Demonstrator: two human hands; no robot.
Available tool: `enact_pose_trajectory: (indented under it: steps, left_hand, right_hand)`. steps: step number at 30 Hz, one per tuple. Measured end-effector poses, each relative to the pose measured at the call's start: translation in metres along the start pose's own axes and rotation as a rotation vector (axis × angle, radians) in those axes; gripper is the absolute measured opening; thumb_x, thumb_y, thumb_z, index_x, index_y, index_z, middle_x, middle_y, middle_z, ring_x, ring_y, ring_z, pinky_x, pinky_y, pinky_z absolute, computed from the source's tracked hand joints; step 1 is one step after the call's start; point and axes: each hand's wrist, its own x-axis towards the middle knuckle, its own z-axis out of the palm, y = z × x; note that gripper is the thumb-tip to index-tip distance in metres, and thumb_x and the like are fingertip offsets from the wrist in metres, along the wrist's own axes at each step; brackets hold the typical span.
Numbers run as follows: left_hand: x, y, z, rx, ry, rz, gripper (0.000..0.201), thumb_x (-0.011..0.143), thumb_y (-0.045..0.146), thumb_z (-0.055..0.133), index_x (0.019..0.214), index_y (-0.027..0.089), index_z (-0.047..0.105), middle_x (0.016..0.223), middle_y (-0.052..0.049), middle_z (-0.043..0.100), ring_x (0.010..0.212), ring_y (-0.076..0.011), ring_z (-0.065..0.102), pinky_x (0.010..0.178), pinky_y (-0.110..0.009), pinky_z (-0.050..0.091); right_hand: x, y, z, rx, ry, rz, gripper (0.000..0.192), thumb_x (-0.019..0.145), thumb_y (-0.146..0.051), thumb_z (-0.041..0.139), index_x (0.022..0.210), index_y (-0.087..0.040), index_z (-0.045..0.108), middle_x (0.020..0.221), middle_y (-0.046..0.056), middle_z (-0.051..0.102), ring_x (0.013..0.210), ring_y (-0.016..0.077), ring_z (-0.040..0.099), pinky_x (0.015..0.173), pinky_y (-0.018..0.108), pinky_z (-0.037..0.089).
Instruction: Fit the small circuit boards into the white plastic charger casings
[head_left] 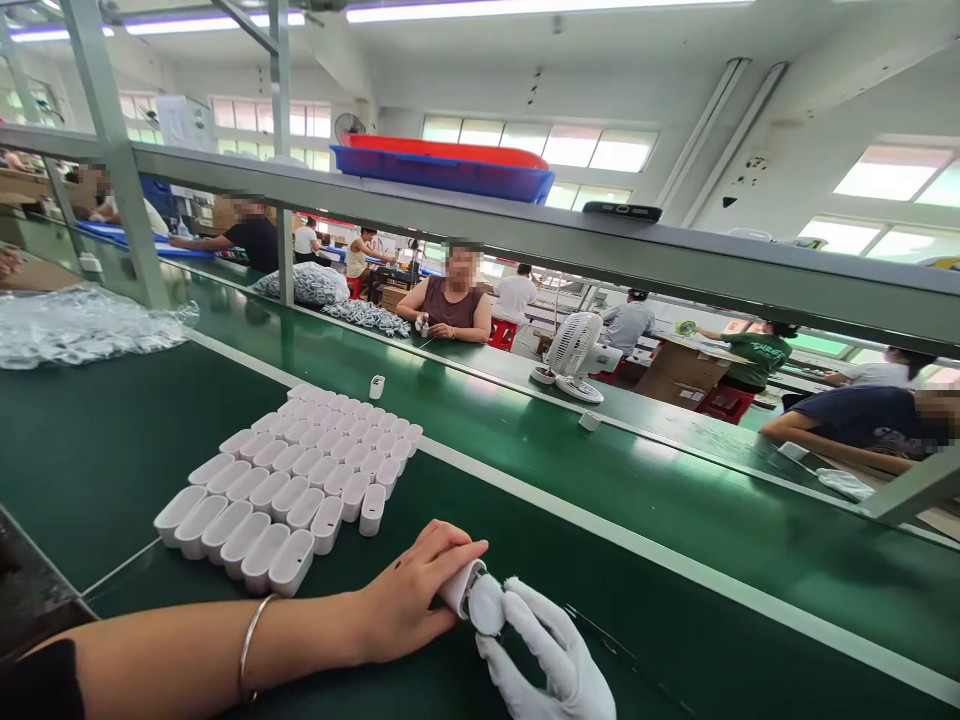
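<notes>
My bare left hand (416,595), with a thin bangle on the wrist, is closed around a small white plastic case (459,588) just above the green conveyor belt (675,560). My right hand (551,655) wears a white glove and presses a white rounded piece (486,605) against the open end of that case. To the left of my hands, several white cases (300,480) stand open-side up in tight rows on the belt.
A lone white case (376,386) stands farther up the belt. A heap of clear plastic bags (82,325) lies at far left. A small white fan (576,352) sits across the line, where several people work. A blue-and-red tray (442,165) and a phone (622,211) rest on the overhead shelf.
</notes>
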Motion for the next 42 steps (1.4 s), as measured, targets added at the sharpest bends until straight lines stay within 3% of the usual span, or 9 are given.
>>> enact_pose_trajectory:
  steps: [10, 27, 38, 42]
  left_hand:
    - [0.001, -0.002, 0.0, 0.02, 0.09, 0.102, 0.069, 0.075, 0.001, 0.053, 0.136, 0.028, 0.034, 0.116, -0.008, 0.05, 0.109, -0.0215, 0.048, 0.094, -0.037, 0.046]
    - [0.0, -0.002, 0.0, 0.022, 0.081, 0.111, 0.074, 0.07, -0.004, 0.047, 0.136, 0.028, 0.035, 0.114, -0.007, 0.049, 0.109, -0.0208, 0.047, 0.093, -0.036, 0.047]
    - [0.0, -0.005, 0.0, 0.079, 0.074, 0.113, 0.07, 0.072, -0.001, 0.05, 0.135, 0.028, 0.037, 0.115, -0.007, 0.051, 0.109, -0.0222, 0.048, 0.095, -0.039, 0.045]
    - [0.0, -0.005, 0.0, 0.099, 0.071, 0.109, 0.067, 0.074, 0.0, 0.05, 0.134, 0.028, 0.038, 0.114, -0.007, 0.053, 0.108, -0.0219, 0.049, 0.094, -0.038, 0.046]
  right_hand:
    - [0.018, -0.008, -0.009, -0.076, -0.06, -0.161, 0.023, 0.083, -0.023, 0.062, 0.106, -0.02, 0.06, 0.102, 0.008, 0.069, 0.083, 0.0207, 0.069, 0.071, 0.031, 0.061]
    - [0.013, -0.008, -0.004, -0.053, -0.106, -0.152, 0.035, 0.084, -0.021, 0.062, 0.118, -0.022, 0.059, 0.109, 0.009, 0.066, 0.09, 0.0206, 0.067, 0.077, 0.03, 0.06]
    - [0.009, -0.005, -0.005, 0.057, -0.137, -0.066, 0.046, 0.084, -0.019, 0.062, 0.127, -0.03, 0.053, 0.115, 0.004, 0.064, 0.095, 0.0195, 0.066, 0.085, 0.031, 0.058]
    - [0.007, -0.003, -0.004, 0.07, -0.161, -0.006, 0.04, 0.085, -0.022, 0.061, 0.123, -0.03, 0.057, 0.115, 0.004, 0.064, 0.093, 0.0198, 0.067, 0.086, 0.032, 0.058]
